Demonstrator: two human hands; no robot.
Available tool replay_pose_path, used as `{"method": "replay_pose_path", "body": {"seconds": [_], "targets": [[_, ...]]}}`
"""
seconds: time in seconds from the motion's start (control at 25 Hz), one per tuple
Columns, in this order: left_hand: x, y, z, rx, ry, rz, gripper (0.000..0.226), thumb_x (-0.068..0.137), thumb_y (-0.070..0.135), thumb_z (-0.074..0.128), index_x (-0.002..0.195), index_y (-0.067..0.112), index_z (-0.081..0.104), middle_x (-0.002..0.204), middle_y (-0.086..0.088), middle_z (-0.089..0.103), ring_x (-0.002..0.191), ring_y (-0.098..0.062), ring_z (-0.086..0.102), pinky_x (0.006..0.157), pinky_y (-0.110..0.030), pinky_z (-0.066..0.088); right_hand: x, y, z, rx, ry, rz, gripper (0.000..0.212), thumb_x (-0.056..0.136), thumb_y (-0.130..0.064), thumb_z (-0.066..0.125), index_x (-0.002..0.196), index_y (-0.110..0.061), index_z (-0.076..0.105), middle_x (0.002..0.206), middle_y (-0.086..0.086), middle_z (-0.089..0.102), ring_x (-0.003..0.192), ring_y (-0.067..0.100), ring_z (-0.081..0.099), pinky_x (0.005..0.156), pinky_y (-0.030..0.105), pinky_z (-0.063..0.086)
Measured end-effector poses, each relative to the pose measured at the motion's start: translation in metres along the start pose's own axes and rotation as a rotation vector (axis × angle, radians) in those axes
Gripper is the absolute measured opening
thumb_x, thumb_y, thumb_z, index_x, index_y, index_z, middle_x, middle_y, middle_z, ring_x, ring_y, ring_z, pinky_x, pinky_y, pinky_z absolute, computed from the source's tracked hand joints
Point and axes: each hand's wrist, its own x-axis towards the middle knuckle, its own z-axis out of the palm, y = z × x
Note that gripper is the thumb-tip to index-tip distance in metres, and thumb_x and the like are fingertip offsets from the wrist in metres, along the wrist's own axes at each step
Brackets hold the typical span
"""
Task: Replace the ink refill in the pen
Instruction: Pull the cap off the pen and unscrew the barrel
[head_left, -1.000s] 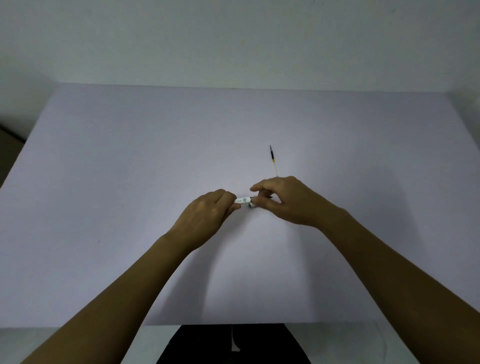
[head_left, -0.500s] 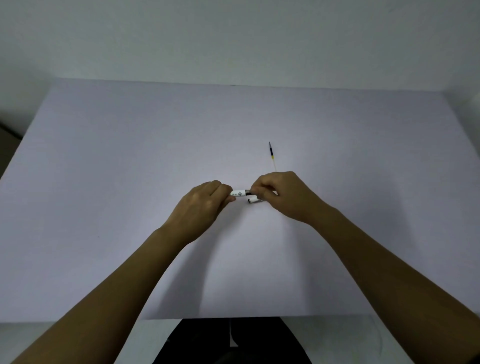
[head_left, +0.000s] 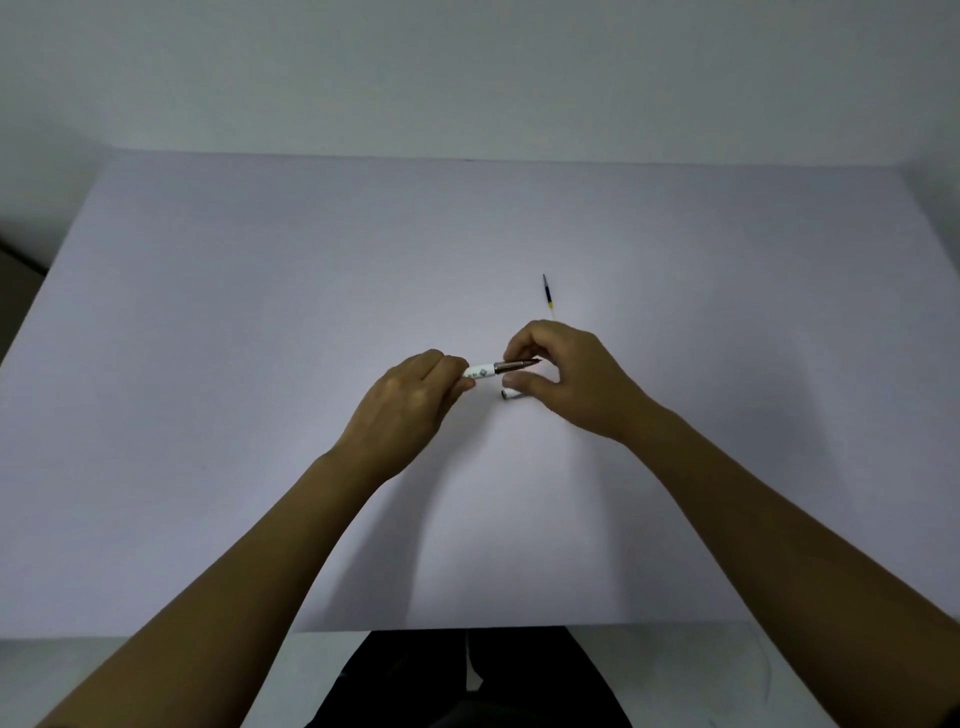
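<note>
My left hand (head_left: 410, 410) grips the back of a white pen (head_left: 480, 372) and holds it level above the table. The pen's dark metallic front section (head_left: 515, 365) points right, in between the forefinger and thumb of my right hand (head_left: 576, 382). A short white cap (head_left: 512, 396) pokes out just under my right thumb, and the lower fingers seem to hold it. A thin ink refill (head_left: 547, 294), dark with a yellow band, lies on the table just beyond my right hand; its near end is hidden behind the fingers.
The work goes on over a wide pale lilac table (head_left: 260, 364) set against a plain wall. Its front edge runs near my body, and a darker gap shows past its left edge.
The white cap has come off the pen and the dark front section is now bare. My right forefinger and thumb have moved apart around that section.
</note>
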Motion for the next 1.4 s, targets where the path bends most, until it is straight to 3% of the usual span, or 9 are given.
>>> {"method": "replay_pose_path", "body": {"seconds": [0.16,0.36,0.52,0.64,0.8,0.96,1.08,1.2,1.4], "targets": [[0.000,0.000,-0.001,0.006,-0.007,0.004,0.023,0.090,0.017,0.048,0.087,-0.002,0.060,0.066,-0.016,0.055,0.053,-0.029,0.046,0.045,-0.034,0.036,0.001,0.002,-0.002,0.032,-0.005,0.116,0.026,0.090,-0.037,0.054,0.084,-0.015,0.066,0.069,-0.008,0.065,0.052,-0.005,0.052,0.050,0.007,0.036],[-0.002,0.000,-0.002,-0.006,-0.001,0.005,0.028,0.091,0.021,0.045,0.086,-0.002,0.061,0.066,-0.015,0.055,0.052,-0.028,0.046,0.044,-0.033,0.036,0.001,0.001,-0.003,0.114,-0.011,0.116,0.016,0.079,-0.030,0.071,0.091,-0.024,0.062,0.085,-0.014,0.064,0.079,-0.009,0.059,0.072,0.001,0.042],[-0.003,-0.001,-0.001,-0.007,-0.014,0.017,0.026,0.090,0.019,0.047,0.086,-0.002,0.061,0.065,-0.015,0.055,0.052,-0.028,0.046,0.045,-0.031,0.034,0.001,0.001,-0.001,0.120,-0.036,0.189,0.009,0.087,-0.029,0.060,0.085,-0.024,0.067,0.073,-0.014,0.067,0.055,-0.005,0.056,0.051,0.004,0.039],[-0.002,-0.003,0.001,-0.019,-0.013,0.001,0.025,0.090,0.019,0.047,0.088,-0.002,0.061,0.067,-0.015,0.055,0.053,-0.029,0.047,0.046,-0.033,0.037,-0.001,-0.001,-0.001,0.252,-0.003,0.175,0.013,0.079,-0.020,0.071,0.087,-0.028,0.064,0.084,-0.009,0.068,0.071,0.004,0.066,0.064,0.008,0.049],[-0.001,-0.002,0.002,-0.028,-0.007,0.011,0.026,0.091,0.020,0.046,0.089,-0.001,0.061,0.068,-0.015,0.056,0.055,-0.028,0.047,0.047,-0.032,0.036,-0.001,-0.003,-0.001,0.164,0.012,0.219,0.005,0.080,-0.033,0.069,0.078,-0.030,0.066,0.068,-0.013,0.065,0.052,-0.008,0.057,0.049,0.001,0.037],[-0.002,-0.003,0.003,-0.041,0.003,-0.025,0.024,0.093,0.021,0.048,0.091,0.000,0.060,0.071,-0.014,0.057,0.057,-0.028,0.049,0.050,-0.028,0.034,-0.002,-0.002,-0.002,0.268,0.054,0.189,0.017,0.076,-0.017,0.075,0.091,-0.021,0.068,0.079,-0.012,0.069,0.067,-0.004,0.066,0.062,0.004,0.047],[-0.004,-0.004,0.003,-0.034,-0.004,-0.020,0.026,0.091,0.022,0.046,0.092,0.000,0.060,0.072,-0.015,0.057,0.057,-0.028,0.049,0.050,-0.028,0.033,-0.003,-0.006,-0.003,0.224,0.051,0.212,0.012,0.078,-0.030,0.072,0.087,-0.022,0.070,0.070,-0.011,0.067,0.056,-0.007,0.061,0.052,0.002,0.041],[-0.003,-0.002,0.002,-0.046,-0.003,-0.029,0.026,0.091,0.022,0.046,0.092,0.000,0.060,0.073,-0.015,0.058,0.058,-0.029,0.050,0.049,-0.028,0.035,-0.003,-0.008,-0.003,0.252,0.053,0.167,0.012,0.078,-0.014,0.072,0.085,-0.022,0.067,0.077,-0.006,0.069,0.064,-0.005,0.064,0.058,0.006,0.046],[-0.003,-0.001,0.001,-0.036,-0.005,0.002,0.028,0.091,0.021,0.045,0.092,-0.002,0.061,0.073,-0.016,0.058,0.058,-0.029,0.051,0.047,-0.034,0.040,-0.001,-0.010,-0.002,0.272,0.084,0.254,0.010,0.078,-0.032,0.072,0.079,-0.023,0.067,0.069,-0.010,0.071,0.065,0.002,0.069,0.061,0.013,0.051]]}}
